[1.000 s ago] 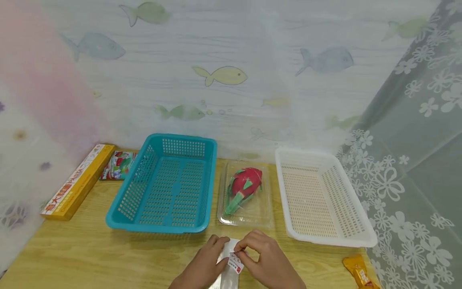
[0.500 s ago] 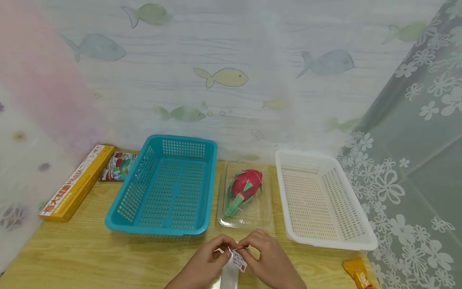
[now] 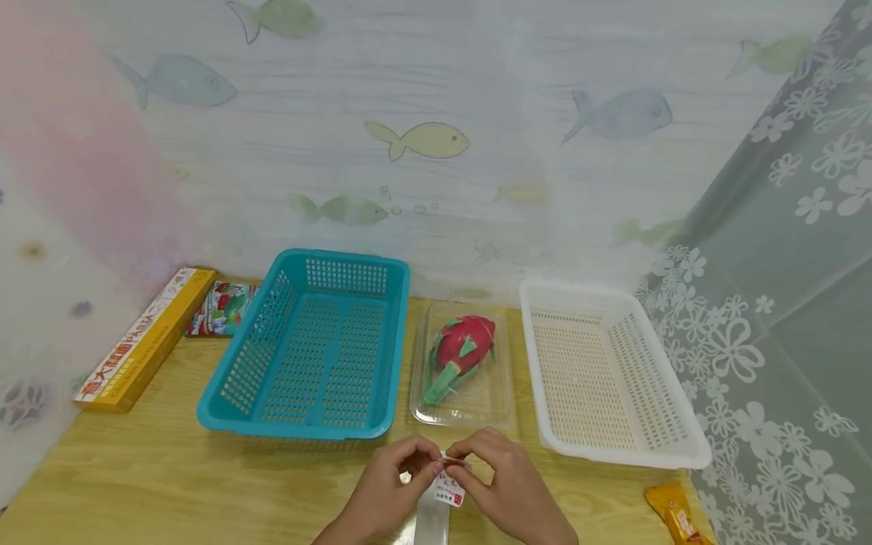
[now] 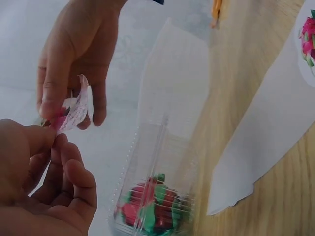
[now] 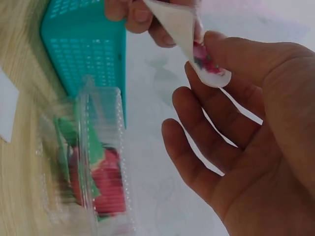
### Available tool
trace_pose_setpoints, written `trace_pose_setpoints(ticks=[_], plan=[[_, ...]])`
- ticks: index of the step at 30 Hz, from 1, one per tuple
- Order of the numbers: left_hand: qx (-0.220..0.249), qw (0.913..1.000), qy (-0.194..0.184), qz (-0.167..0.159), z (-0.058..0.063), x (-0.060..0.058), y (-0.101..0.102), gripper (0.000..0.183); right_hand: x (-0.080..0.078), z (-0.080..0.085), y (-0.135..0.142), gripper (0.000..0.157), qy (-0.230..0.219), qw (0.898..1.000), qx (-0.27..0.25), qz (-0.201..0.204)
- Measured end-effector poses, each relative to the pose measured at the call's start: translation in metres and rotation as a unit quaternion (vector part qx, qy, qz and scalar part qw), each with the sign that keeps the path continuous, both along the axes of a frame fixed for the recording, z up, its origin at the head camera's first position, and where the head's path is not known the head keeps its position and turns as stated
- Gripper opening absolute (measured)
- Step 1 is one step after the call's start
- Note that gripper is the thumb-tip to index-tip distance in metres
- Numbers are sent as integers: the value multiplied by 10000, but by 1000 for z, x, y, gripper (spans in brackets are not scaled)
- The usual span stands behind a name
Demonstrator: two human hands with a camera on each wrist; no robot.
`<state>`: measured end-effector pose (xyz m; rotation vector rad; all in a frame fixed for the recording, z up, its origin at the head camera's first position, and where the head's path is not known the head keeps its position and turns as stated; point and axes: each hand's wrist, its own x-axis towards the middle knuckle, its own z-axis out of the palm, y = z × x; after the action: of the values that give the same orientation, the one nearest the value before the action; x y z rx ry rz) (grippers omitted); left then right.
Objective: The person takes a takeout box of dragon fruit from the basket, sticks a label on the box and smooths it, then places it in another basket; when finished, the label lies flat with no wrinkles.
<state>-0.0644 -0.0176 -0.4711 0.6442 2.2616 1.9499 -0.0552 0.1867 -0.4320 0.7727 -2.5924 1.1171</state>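
Note:
My left hand and right hand face each other near the table's front, both pinching the top edge of a small sticker label. Red characters show on its front. In the right wrist view the label is bent, its white underside and a pink fruit picture showing. Below the hands lies a white paper strip; another fruit sticker is on it in the left wrist view. Just beyond, a clear plastic box holds a red and green dragon fruit.
A teal basket stands left of the box, a white basket right of it. Farther left lie a yellow pasta box and a colourful packet. An orange wrapped item sits at the right front. A fish-print curtain hangs behind.
My left hand has come up off the paper strip and now pinches the label's edge beside the right hand. The label has swung round to hang more upright.

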Motion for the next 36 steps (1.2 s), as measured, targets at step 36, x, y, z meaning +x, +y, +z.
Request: trace_pose_setpoints(ticks=[36], plan=[[-969, 9930, -347, 573, 65, -84, 19, 7, -67, 34, 7, 12, -1704, 9666, -1079, -1583]])
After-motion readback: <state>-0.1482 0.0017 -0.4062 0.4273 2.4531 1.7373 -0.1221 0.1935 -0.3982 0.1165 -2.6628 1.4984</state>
